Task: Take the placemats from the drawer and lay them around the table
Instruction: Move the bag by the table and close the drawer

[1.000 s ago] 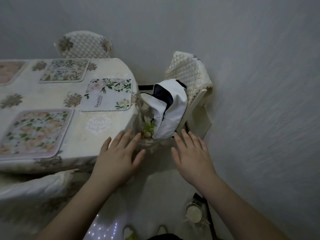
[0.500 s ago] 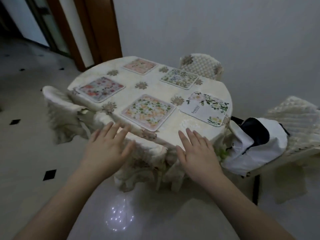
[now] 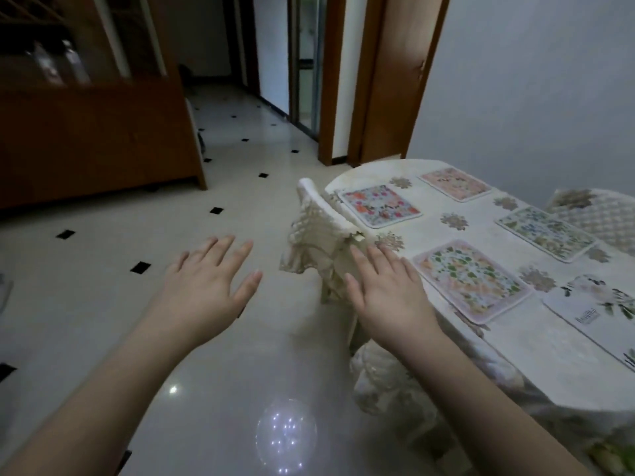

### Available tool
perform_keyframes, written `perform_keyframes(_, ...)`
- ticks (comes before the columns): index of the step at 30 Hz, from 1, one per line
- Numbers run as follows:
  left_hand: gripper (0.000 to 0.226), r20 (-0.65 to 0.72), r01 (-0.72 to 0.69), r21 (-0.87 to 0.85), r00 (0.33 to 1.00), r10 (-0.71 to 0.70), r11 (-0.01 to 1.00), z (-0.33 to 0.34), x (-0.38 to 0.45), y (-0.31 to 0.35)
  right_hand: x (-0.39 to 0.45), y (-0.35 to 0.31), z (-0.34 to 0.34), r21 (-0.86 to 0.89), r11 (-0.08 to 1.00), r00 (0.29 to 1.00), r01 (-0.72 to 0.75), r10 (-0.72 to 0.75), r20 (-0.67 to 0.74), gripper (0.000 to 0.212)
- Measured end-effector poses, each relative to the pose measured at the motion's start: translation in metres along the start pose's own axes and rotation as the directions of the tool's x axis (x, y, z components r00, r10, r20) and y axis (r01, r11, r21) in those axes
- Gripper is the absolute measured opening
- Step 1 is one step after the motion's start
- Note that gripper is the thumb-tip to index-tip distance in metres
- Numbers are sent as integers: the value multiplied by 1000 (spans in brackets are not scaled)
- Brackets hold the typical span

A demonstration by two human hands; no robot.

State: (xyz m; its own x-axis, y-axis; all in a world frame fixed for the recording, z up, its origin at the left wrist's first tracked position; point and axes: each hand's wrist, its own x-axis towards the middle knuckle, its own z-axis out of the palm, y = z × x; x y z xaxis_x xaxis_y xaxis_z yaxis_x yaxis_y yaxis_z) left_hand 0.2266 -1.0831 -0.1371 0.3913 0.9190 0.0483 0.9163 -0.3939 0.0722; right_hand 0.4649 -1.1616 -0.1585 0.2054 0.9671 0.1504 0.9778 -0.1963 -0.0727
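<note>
Placemats are seen laid flat on the bench (image 3: 508, 365), none of them held. The left hand (image 3: 206, 286) is stretched forward over the tiled floor (image 3: 103, 262), palm down, fingers straight and spread, with nothing in it. The right hand (image 3: 388, 290) is likewise flat and empty, fingers straight, held in front of the bench's near left edge, where a cream lace chair cover (image 3: 323, 242) is draped over a chair back pushed against the bench; whether the fingertips touch the cover cannot be told.

Just beside the right hand, along the near edge, a green-and-orange floral placemat (image 3: 470, 280) is laid. To its right, at the near right edge, a white placemat with dark leaves (image 3: 598, 314) is cut off by the frame. At the left edge, behind the lace cover, a red-and-blue floral placemat (image 3: 379, 205) is set. At the far edge a pink placemat (image 3: 455, 183) is placed, and towards the far right a green-and-blue floral placemat (image 3: 546, 232) lies near a quilted chair back (image 3: 598, 214). The mats are kept well apart from one another on a cream tablecloth printed with small flower medallions.

Beyond the bench a wooden door frame (image 3: 385, 80) is seen against the wall, and a wooden cabinet (image 3: 92, 132) stands at the far left of the floor.
</note>
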Motion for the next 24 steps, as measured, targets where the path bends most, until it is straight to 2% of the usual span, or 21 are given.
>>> perform_keyframes(4,69,-27,84,8,996,-84,996,-23,-2,-50,26,-56,-7,-24,982,983,185,-185,5,74)
perform_keyframes(6,66,-30,140,17,990,-139,990,-32,-1,-70,39,-76,-11,-21,964,965,263,-263,2,77)
perform_keyframes(8,65,-65,186,37,981,-183,982,-38,1,-88,57,-92,-15,-13,950,950,312,-312,-8,76)
perform_keyframes(12,64,-95,267,50,960,-262,962,-46,13,-120,105,-121,-12,34,923,924,383,-383,8,59)
perform_keyframes(16,66,-114,334,72,939,-325,940,-50,34,-143,156,-148,-2,60,890,892,452,-453,-3,57)
perform_keyframes(20,82,-144,429,84,898,-415,900,-47,57,-166,211,-170,5,103,847,851,522,-525,3,57)
perform_keyframes(24,92,-138,561,73,824,-549,824,-36,69,-199,260,-200,15,132,795,801,592,-598,14,57)
